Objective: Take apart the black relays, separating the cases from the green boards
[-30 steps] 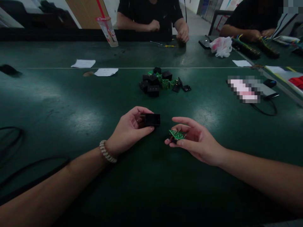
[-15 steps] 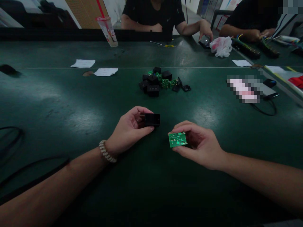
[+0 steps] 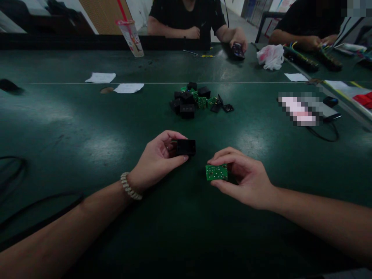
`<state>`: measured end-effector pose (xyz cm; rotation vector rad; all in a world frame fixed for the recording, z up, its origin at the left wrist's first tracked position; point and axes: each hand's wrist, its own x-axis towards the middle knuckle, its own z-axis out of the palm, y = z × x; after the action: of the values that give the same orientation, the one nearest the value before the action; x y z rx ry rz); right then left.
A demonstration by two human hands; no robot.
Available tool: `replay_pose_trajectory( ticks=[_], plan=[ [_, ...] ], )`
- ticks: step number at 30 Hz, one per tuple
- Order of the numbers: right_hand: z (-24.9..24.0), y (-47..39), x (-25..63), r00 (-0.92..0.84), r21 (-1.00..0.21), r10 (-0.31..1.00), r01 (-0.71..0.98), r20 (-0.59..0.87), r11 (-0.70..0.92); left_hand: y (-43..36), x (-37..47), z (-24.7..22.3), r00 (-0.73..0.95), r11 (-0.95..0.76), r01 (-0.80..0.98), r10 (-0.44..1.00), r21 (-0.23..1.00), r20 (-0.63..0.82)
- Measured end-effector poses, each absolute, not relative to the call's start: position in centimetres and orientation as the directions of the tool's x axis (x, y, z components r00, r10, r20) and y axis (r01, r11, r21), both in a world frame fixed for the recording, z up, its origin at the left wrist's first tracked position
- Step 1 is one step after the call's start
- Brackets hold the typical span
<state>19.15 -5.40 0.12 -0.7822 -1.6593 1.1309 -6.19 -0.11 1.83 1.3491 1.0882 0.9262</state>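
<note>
My left hand (image 3: 161, 153), with a beaded bracelet (image 3: 130, 186) on its wrist, grips a small black plastic case (image 3: 186, 147) between thumb and fingers. To the right and a little nearer, my right hand (image 3: 244, 176) pinches a green circuit board (image 3: 216, 173) by its upper and lower edges. The board's face with pale solder dots is turned toward me. Case and board are apart. Farther back on the table lies a pile of black cases (image 3: 187, 110) mixed with green circuit boards (image 3: 202, 102).
On the dark green table (image 3: 145, 240) lie paper slips (image 3: 129, 88), a phone (image 3: 299, 110), a cable (image 3: 325, 135) and a plastic bag (image 3: 271, 57). A drink cup (image 3: 133, 40) stands at the back left. Opposite, a person (image 3: 186, 19) holds a dark object (image 3: 238, 51); another person sits right.
The circuit board has tilted in my right hand, so its face looks different. My left hand and the case barely moved. The person opposite has moved the dark object leftward.
</note>
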Motion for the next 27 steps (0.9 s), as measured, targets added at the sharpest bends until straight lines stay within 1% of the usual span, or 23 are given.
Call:
replay_pose_trajectory(
  ticks=[12, 27],
  plan=[
    [0.06, -5.45, 19.26, -0.348, -0.938, 0.879, -0.001, 0.326, 0.347, -0.2, -6.21, 1.85, 0.258, 0.063, 0.058, 0.963, 0.996, -0.076],
    [0.13, -5.25, 19.3, -0.362, -0.903, 0.841, -0.003, 0.402, 0.43, -0.05, -6.23, 1.8, 0.261, 0.052, 0.072, 0.963, 0.996, -0.069]
  ],
)
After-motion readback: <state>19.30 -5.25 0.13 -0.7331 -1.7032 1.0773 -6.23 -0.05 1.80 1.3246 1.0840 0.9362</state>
